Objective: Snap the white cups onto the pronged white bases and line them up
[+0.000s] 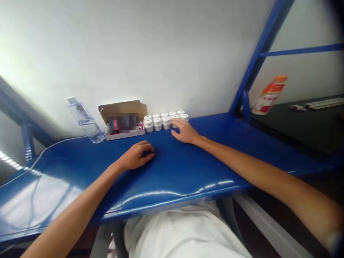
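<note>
Several small white round containers [157, 124] with white caps stand in two rows on the blue table [172, 168], against the wall. My right hand [185, 131] is at the right part of the front row. Its fingertips reach over one white container, and the thumb hangs apart, lower down. Whether the fingertips touch the cap, I cannot tell. My left hand [137, 154] rests low over the table, in front of the cardboard box. Its fingers are loosely curved with a gap to the thumb, and nothing shows between them.
An opened cardboard box [125, 135] with blurred contents stands left of the containers. Beside it leans a clear water bottle [90, 123], near a white cable [53, 145]. Blue metal posts [254, 61] flank the table. An orange-capped bottle [270, 96] stands on a dark surface at right.
</note>
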{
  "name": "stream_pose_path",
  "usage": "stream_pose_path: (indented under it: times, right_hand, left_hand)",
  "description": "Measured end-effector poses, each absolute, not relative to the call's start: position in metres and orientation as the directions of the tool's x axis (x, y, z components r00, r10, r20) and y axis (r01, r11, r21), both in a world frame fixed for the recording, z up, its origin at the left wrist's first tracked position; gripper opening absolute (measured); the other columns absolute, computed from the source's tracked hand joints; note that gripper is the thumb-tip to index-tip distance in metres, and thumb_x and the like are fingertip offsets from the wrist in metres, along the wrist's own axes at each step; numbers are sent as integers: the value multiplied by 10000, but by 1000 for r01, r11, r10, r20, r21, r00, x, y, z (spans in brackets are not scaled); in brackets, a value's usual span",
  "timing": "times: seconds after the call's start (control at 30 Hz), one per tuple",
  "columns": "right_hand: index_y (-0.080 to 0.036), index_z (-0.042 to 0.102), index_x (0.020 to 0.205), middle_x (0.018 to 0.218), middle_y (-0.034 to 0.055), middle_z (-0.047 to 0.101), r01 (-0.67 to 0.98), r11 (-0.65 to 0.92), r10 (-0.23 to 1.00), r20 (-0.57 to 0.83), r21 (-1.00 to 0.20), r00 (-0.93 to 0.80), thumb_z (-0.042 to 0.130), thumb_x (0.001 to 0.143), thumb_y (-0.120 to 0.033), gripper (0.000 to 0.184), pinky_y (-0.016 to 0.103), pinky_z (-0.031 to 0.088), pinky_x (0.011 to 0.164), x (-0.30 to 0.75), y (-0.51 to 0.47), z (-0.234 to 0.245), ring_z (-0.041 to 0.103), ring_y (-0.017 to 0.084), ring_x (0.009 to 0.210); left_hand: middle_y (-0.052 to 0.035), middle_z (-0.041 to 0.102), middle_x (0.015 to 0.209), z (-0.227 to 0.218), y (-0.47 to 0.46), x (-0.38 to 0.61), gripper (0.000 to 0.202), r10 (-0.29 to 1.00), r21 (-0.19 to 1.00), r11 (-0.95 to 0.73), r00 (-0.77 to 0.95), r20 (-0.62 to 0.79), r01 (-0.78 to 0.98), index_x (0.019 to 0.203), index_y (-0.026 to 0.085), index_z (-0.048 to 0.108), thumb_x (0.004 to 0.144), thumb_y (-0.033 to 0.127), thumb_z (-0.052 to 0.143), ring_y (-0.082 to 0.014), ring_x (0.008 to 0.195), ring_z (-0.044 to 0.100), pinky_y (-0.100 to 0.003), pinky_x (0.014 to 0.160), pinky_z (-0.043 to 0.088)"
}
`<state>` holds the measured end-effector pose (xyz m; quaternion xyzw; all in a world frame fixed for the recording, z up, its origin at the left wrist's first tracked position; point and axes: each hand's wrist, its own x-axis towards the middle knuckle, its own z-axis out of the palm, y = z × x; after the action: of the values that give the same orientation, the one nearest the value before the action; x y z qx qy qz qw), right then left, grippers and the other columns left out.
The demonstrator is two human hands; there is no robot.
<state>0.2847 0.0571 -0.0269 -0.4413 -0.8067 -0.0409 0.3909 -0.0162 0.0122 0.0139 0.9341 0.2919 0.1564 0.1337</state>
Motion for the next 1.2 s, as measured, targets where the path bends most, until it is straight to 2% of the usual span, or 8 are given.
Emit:
stream_pose_path:
  times: [0.13, 0.27, 0.37, 0.5, 0.6, 0.87, 1.1, 1.2]
  right_hand:
    - [-150, 634, 1208, 1278, 158, 609, 883, 363, 682, 731, -299, -32, 595, 824, -225, 393, 456, 449, 1073, 307, 68, -26, 565, 319, 1219]
    - [-178, 636, 1237, 1250, 156, 583, 932, 189, 722, 687, -309, 82, 617, 814, -311, 444, 496, 456, 1023, 323, 73, -29, 555, 346, 1155]
    - [-219, 573, 1381, 1418, 150, 515, 947, 225, 742, 671, -229, -14, 601, 848, -360, 552, 532, 407, 1065, 321, 71, -29, 488, 367, 1272]
    - [-259, 466, 1493, 1587, 105, 399, 942, 308, 798, 576, -133, -180, 526, 924, -419, 594, 577, 310, 1145, 313, 68, -29, 333, 363, 1450]
    - [-231, 400, 1535, 1594, 107, 405, 933, 329, 833, 511, -147, -213, 496, 941, -433, 634, 560, 308, 1164, 312, 69, -30, 303, 342, 1485]
    - [-224, 373, 1542, 1608, 100, 388, 923, 342, 840, 498, -177, -215, 546, 880, -347, 696, 547, 321, 1173, 315, 74, -33, 288, 329, 1508]
    - [-222, 328, 1571, 1655, 103, 303, 927, 336, 846, 487, -166, -219, 524, 894, -349, 716, 554, 299, 1190, 315, 74, -37, 238, 327, 1536]
    - [-239, 321, 1576, 1695, 98, 184, 931, 330, 828, 521, -157, -205, 553, 878, -338, 742, 582, 271, 1193, 313, 72, -37, 182, 345, 1551]
  left_hand:
    - [-79, 667, 1069, 14, 12, -15, 229, 590, 328, -793, 780, 207, 513, 1011, 206, 679, 950, 379, 541, -220, 986, 631, -341, 900, 486]
    - [-73, 666, 1076, 15, 10, -15, 232, 595, 326, -790, 779, 200, 520, 1021, 214, 679, 954, 381, 534, -218, 991, 634, -341, 902, 493]
    - [-71, 669, 1066, 15, 10, -16, 227, 594, 335, -789, 777, 208, 514, 1011, 213, 685, 948, 380, 544, -214, 984, 637, -336, 896, 497]
    - [-71, 671, 1044, 12, 12, -16, 229, 606, 354, -780, 763, 224, 516, 991, 209, 692, 940, 388, 558, -206, 947, 641, -329, 866, 506]
    - [-68, 672, 1030, 11, 12, -15, 230, 608, 363, -779, 758, 236, 512, 981, 208, 696, 936, 390, 564, -203, 942, 641, -329, 864, 506]
    - [-66, 677, 1021, 12, 14, -16, 231, 607, 379, -776, 759, 234, 504, 968, 209, 701, 933, 396, 569, -199, 936, 644, -325, 861, 509]
    - [-59, 671, 1037, 12, 19, -20, 224, 619, 352, -775, 745, 250, 526, 972, 218, 699, 931, 390, 562, -205, 942, 649, -337, 878, 513]
    - [-77, 654, 1102, 11, 36, -35, 249, 681, 281, -732, 644, 350, 621, 1018, 213, 682, 915, 412, 571, -245, 1032, 639, -394, 964, 499]
